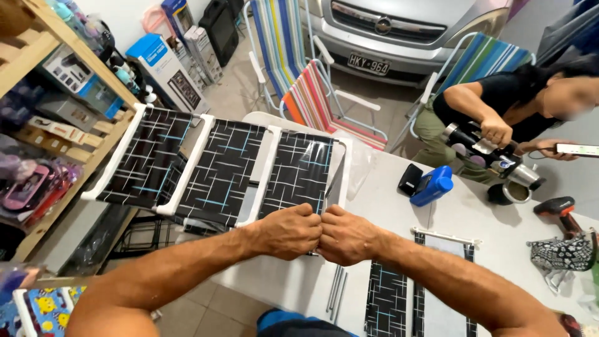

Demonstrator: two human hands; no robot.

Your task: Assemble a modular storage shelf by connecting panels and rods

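Observation:
My left hand [288, 231] and my right hand [345, 237] are both closed into fists, knuckles pressed together, over the near edge of a long black fabric panel with white and blue lines [218, 168]. The panel has white plastic cross bars [190, 163] and stretches away to the left, off the white table [399, 212]. What my fingers pinch is hidden under the fists; it looks like the panel's near end. Thin metal rods [337, 287] lie on the table just below my hands.
A second black patterned panel [387, 299] lies at the front right. A blue case [432, 185], a black flask [486, 150] held by another person seated at the right, a red drill [558, 208], folding chairs [312, 93], a wooden shelf [56, 125] and a car [399, 25] surround the table.

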